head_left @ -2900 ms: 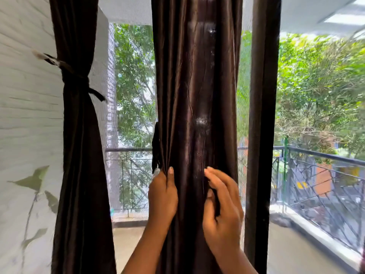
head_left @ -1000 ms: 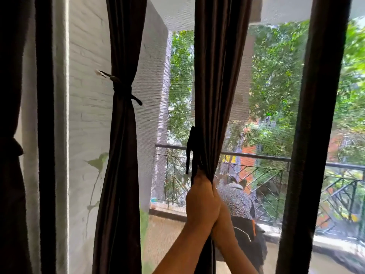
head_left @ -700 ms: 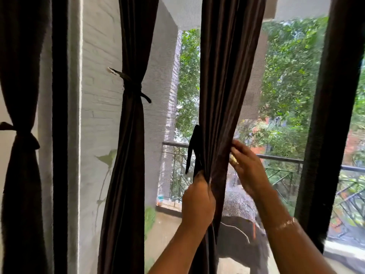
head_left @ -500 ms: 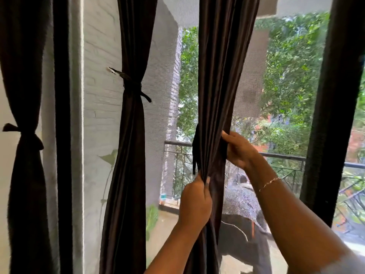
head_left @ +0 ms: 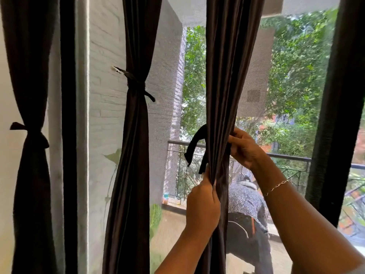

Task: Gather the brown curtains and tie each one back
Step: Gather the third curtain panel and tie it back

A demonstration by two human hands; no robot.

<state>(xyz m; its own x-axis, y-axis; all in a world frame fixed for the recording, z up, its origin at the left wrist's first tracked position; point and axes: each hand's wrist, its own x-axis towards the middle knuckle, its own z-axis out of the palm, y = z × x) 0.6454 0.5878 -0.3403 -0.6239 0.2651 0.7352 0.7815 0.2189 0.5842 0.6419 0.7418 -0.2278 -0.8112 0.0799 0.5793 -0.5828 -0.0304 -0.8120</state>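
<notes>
A brown curtain (head_left: pixel 229 80) hangs in the middle, bunched into a narrow column. My left hand (head_left: pixel 202 204) grips its gathered folds low down. My right hand (head_left: pixel 244 148) reaches around the curtain's right side, higher up, and holds one end of a dark tie strip. The strip's other end (head_left: pixel 194 146) loops out and hangs loose at the curtain's left edge. Two other brown curtains hang tied with knotted strips: one (head_left: pixel 134 155) left of centre, one (head_left: pixel 31 155) at the far left.
A dark window frame post (head_left: pixel 339 115) stands at the right, another (head_left: pixel 68 135) at the left. Behind the mesh screen are a white brick wall (head_left: pixel 104 115), a balcony railing (head_left: pixel 286 157), trees, and a patterned cloth (head_left: pixel 245 198) over a dark object.
My right hand let go of the lower folds, rose around the curtain's right side and took hold of the tie strip. My left hand kept its grip on the folds.
</notes>
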